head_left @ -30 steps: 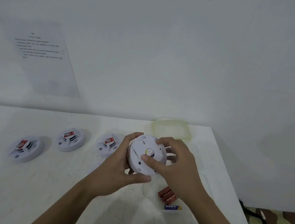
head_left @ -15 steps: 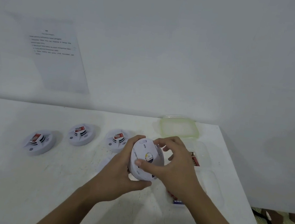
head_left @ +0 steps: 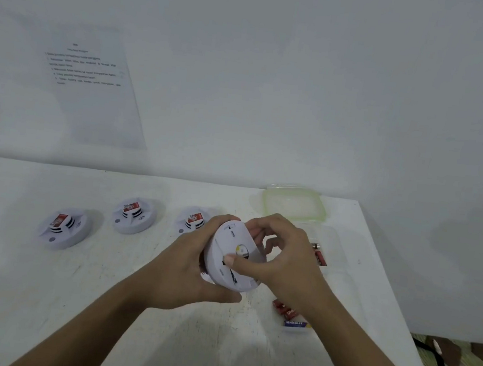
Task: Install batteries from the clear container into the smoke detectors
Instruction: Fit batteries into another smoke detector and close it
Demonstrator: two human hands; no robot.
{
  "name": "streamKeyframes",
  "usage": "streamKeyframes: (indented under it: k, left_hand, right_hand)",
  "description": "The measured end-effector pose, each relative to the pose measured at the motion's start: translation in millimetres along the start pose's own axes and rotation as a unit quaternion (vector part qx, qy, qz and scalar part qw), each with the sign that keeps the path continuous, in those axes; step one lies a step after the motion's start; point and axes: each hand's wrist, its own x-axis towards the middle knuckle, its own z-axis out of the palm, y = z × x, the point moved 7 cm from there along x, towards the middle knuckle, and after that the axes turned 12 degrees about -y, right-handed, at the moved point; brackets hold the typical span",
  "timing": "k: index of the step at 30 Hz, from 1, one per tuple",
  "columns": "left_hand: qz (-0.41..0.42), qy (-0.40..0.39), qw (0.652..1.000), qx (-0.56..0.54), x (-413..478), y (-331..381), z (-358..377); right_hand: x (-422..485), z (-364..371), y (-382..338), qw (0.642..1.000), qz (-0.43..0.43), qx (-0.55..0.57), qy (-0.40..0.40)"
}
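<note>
I hold a white round smoke detector [head_left: 227, 259] above the table, its back plate tilted toward me. My left hand [head_left: 191, 270] grips its left rim from below. My right hand [head_left: 279, 259] grips its right side, thumb pressed on the back near the yellow sticker. Three more smoke detectors lie in a row: the left smoke detector [head_left: 62, 227], the middle smoke detector [head_left: 134, 214] and the right smoke detector [head_left: 192, 219], partly behind my left hand. The clear container [head_left: 331, 244] stands behind my right hand with a red battery [head_left: 319, 256] inside.
The container's green-rimmed lid [head_left: 293, 202] lies at the table's back right. Loose red and blue batteries [head_left: 291, 315] rest under my right forearm. The table's right edge [head_left: 395, 305] drops to the floor. A printed sheet [head_left: 92, 84] hangs on the wall.
My hands have kept hold of the detector and turned it slightly, its back plate now leaning more to the left. The view has shifted, so everything sits further right in frame.
</note>
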Motion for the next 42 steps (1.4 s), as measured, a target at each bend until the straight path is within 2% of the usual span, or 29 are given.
streamKeyframes:
  k: [3,8,16,25,29,31,33,36,39,42]
  left_hand:
    - [-0.003,0.004,1.000,-0.007,2,2,1]
    - [0.001,0.032,0.999,0.002,2,0,7]
    - [-0.008,0.050,0.997,0.049,-2,-5,2]
    - [-0.031,0.055,0.995,0.072,-13,-12,-3]
    - [-0.037,0.072,0.996,0.027,-20,-23,-12]
    - [-0.037,0.080,0.996,0.004,-24,-28,-14]
    - [-0.038,0.091,0.995,-0.013,-29,-31,-14]
    - [-0.038,0.112,0.992,-0.043,-38,-36,-19]
    - [-0.042,0.133,0.988,-0.064,-50,-42,-29]
    - [-0.051,0.131,0.984,-0.105,-60,-50,-34]
  right_hand:
    - [1,-5,6,1.000,0.006,0.007,-0.019]
    - [-3,-5,13,1.000,0.017,0.023,-0.001]
    - [-2,2,11,0.998,0.044,0.044,-0.033]
    - [3,17,6,0.999,0.031,-0.026,-0.004]
    - [5,12,9,0.995,0.018,0.094,0.002]
    - [4,5,9,0.986,0.004,0.161,0.037]
    - [4,0,12,0.981,0.003,0.177,0.073]
    - [3,5,30,0.979,0.054,0.177,0.087]
    - [2,17,49,0.986,0.099,0.127,0.045]
    - [3,32,50,0.995,0.096,-0.007,-0.040]
